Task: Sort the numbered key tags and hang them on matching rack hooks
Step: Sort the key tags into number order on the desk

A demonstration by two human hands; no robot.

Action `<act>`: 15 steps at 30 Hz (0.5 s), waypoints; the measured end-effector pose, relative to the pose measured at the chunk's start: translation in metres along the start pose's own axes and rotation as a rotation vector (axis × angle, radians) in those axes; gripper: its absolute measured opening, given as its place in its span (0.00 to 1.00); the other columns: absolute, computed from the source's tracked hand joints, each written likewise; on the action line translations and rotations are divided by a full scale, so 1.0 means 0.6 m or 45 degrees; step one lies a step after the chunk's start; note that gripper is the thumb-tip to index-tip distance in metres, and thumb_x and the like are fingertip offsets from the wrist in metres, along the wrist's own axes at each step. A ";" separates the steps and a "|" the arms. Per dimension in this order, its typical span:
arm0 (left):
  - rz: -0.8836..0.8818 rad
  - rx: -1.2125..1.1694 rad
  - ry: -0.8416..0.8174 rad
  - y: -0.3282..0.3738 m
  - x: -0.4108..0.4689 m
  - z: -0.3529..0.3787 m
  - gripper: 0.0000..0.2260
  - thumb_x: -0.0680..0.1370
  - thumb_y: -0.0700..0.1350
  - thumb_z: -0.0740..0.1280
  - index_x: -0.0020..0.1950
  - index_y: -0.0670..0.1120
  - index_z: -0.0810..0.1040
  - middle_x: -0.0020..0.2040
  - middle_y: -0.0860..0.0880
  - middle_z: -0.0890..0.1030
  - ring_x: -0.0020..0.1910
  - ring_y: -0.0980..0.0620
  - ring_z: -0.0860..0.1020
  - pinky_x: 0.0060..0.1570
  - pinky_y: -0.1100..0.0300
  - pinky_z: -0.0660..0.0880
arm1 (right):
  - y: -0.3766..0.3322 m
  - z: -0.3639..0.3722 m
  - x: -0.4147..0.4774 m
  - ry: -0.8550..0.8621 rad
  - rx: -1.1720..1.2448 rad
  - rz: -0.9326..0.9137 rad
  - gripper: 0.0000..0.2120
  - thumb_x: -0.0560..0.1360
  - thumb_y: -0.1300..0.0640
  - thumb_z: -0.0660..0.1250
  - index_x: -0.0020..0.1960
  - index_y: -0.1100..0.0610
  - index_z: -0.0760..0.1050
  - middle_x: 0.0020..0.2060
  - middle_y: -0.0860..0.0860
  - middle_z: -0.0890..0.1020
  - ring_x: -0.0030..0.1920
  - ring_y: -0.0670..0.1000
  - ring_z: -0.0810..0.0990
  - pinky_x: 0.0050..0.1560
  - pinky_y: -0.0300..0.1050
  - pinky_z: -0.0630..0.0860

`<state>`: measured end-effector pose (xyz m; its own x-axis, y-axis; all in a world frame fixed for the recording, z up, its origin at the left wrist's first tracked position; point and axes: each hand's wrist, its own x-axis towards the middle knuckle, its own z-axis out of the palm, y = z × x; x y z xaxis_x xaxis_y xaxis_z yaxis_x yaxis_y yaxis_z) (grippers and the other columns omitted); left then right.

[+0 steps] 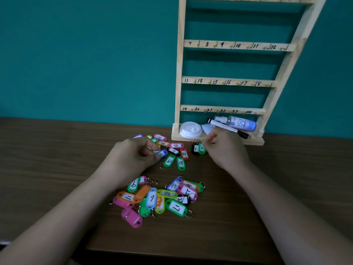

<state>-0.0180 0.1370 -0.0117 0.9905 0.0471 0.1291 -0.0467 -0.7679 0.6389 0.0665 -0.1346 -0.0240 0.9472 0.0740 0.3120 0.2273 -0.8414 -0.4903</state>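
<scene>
At the upper right of the frame: wooden rack (236,46), upright against the teal wall. Its rails are inked 7 to 24 in the rows in view, and no hook that shows carries a tag.

- Rack base tray: white lid (190,129), marker pen (227,128) and spray bottle (240,122), lying on their sides.
- Centre of frame, on the tabletop (57,159): upper scatter of key tags (175,150), spread thin so the numbers read at a glance.
- Lower centre: denser heap of tags (162,197), overlapping and some face down, probably unsorted stock.
- Just before the rack base: black tag "1" (195,149) and green tag "2" (202,148), side by side and apart from the rest. They look set out in counting order, ready for hanging.
- Left hand (131,157): over the upper scatter, fingers curled narrow, tips at a blue tag (163,153). Whether it grips the tag cannot be told.
- Right hand (225,148): fingers curled close, just beside green tag "2", likely aligning or adding to the ordered pair. A hold on anything cannot be told.

Sorting looks barely begun.
</scene>
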 end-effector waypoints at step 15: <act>0.071 0.125 -0.232 -0.016 -0.025 -0.027 0.13 0.74 0.53 0.79 0.55 0.59 0.81 0.50 0.59 0.82 0.51 0.63 0.79 0.50 0.67 0.75 | -0.036 -0.042 -0.097 -0.533 0.158 -0.457 0.09 0.83 0.54 0.70 0.58 0.41 0.82 0.52 0.35 0.81 0.56 0.34 0.78 0.57 0.37 0.77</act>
<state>-0.0343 0.1542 -0.0072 0.9942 -0.1062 0.0174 -0.0979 -0.8250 0.5566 0.0006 -0.1341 -0.0111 0.8088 0.5712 0.1400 0.5527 -0.6569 -0.5128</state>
